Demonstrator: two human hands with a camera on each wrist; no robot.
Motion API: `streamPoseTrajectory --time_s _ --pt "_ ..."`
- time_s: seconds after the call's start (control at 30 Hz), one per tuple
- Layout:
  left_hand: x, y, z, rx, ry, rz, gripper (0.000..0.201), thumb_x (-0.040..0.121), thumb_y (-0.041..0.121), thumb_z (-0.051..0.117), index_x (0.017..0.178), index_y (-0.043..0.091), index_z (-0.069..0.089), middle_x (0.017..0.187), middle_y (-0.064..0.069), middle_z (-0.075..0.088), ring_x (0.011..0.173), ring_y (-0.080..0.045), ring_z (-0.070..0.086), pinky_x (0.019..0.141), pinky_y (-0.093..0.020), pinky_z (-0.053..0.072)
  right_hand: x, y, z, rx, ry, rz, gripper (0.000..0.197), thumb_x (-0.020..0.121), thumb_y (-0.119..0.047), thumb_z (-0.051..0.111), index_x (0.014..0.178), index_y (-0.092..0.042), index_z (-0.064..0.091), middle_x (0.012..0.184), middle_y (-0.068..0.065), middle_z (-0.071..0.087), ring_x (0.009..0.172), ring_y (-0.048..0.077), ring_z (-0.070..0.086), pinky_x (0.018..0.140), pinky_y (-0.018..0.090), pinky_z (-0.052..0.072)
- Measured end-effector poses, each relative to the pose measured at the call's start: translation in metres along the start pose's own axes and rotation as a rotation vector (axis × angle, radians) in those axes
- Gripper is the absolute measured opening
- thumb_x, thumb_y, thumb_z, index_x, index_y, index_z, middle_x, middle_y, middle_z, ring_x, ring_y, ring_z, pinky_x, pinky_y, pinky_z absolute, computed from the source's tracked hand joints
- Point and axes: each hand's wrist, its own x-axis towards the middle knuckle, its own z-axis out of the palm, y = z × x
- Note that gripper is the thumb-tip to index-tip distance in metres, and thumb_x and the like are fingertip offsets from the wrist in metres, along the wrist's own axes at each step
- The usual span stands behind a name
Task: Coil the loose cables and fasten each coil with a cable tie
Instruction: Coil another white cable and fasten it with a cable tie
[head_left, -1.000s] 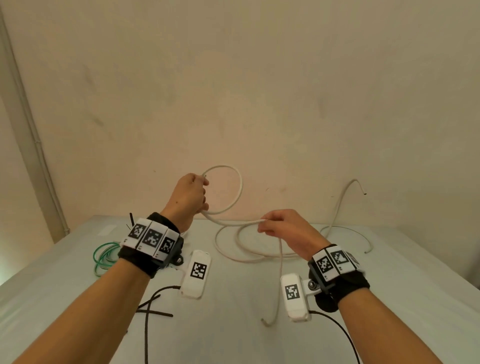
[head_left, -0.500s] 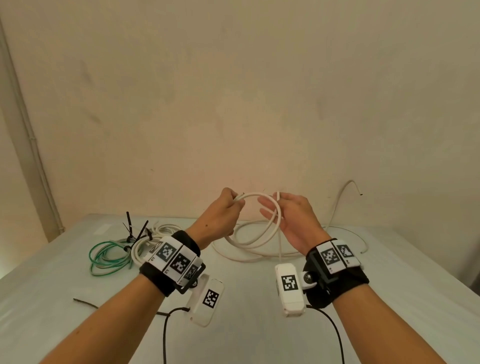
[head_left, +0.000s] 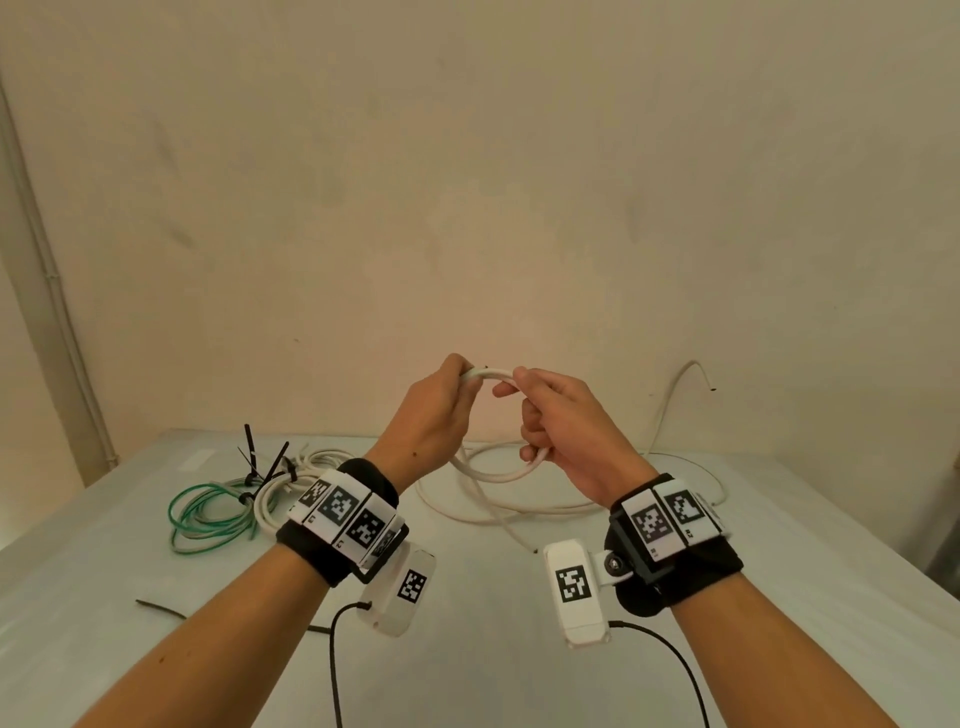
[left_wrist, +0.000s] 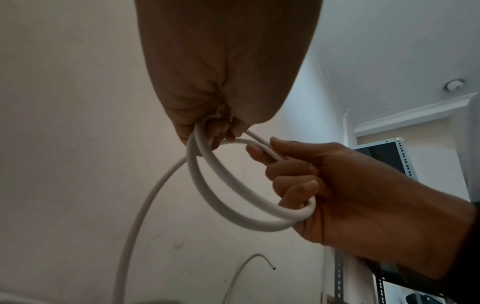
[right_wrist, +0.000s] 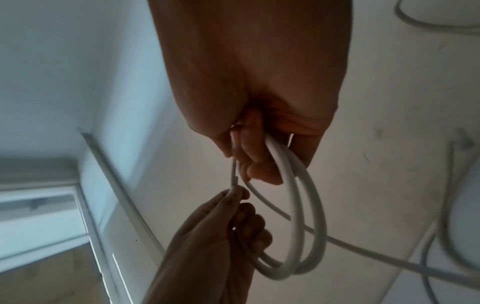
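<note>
step: you're winding the white cable (head_left: 496, 470) into its first small loops, held up between both hands.
left hand (head_left: 434, 410): curling tight round the loop's top.
right hand (head_left: 563, 423): gripping the loop's other side, fingers hooking through.
slack: trailing below your hands on the table (head_left: 519, 649).
next: you're probably feeding in more slack at matching loop size.

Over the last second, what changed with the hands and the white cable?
The left hand and right hand came together. The wide loop of white cable is gathered into a small double coil, with both hands gripping it. Its tail moved from the near table toward the hands. The tied green coil, white coil and table did not change.
</note>
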Motion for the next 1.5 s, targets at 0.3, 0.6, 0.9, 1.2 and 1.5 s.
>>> streamPoseTrajectory --time_s 0.3,0.6,0.9,1.2,1.5 --pt "0.003 -0.004 -0.004 -0.031 0.108 0.149 0.022 0.111 0.029 0.039 0.103 0.011 0.049 0.1 0.001 0.063 0.088 -0.02 0.053 0.077 -0.034 0.043 0.001 -0.012 0.003 0.179 -0.051 -0.029 0.03 0.11 -0.033 0.05 0.097 -0.01 0.065 0.057 -0.006 0.027 0.046 0.009 0.019 0.043 0.021 0.025" --pt "0.0 0.003 -0.006 -0.435 -0.05 -0.107 0.03 0.111 0.031 0.041 0.109 0.007 0.058 0.074 -0.003 0.046 0.057 -0.011 0.044 0.053 -0.03 0.049 0.012 -0.002 0.001 0.067 0.032 -0.084 0.017 0.102 -0.025 0.067 0.102 -0.008 0.07 0.06 -0.008 0.038 0.049 0.006 0.033 0.05 0.023 0.033" --pt "-0.007 -0.006 -0.003 -0.371 -0.072 -0.251 0.037 0.11 0.043 0.039 0.092 0.012 0.047 0.077 -0.002 0.049 0.066 -0.015 0.047 0.065 -0.031 0.045 0.023 0.031 0.008 -0.205 0.128 -0.089 0.023 0.104 -0.036 0.061 0.107 -0.014 0.058 0.086 -0.003 0.054 0.077 0.013 0.052 0.075 0.033 0.048" --pt "0.001 -0.024 0.002 -0.883 0.322 -0.421 0.032 0.112 0.033 0.037 0.089 0.012 0.044 0.067 -0.001 0.052 0.063 -0.018 0.061 0.084 -0.047 0.057 0.001 0.022 0.038 -0.194 -0.198 0.513 0.1 0.09 -0.088 0.03 0.113 0.002 0.067 0.093 0.015 0.08 0.082 0.026 0.079 0.075 0.033 0.06" --pt "-0.012 -0.016 0.005 -1.077 0.238 -0.545 0.036 0.112 0.034 0.04 0.079 0.018 0.039 0.062 0.002 0.026 0.051 -0.013 0.029 0.049 -0.026 0.039 0.025 0.029 0.038 0.488 0.156 0.267 0.015 0.108 -0.007 0.051 0.114 0.003 0.06 0.081 0.008 0.06 0.068 0.02 0.066 0.074 0.037 0.06"
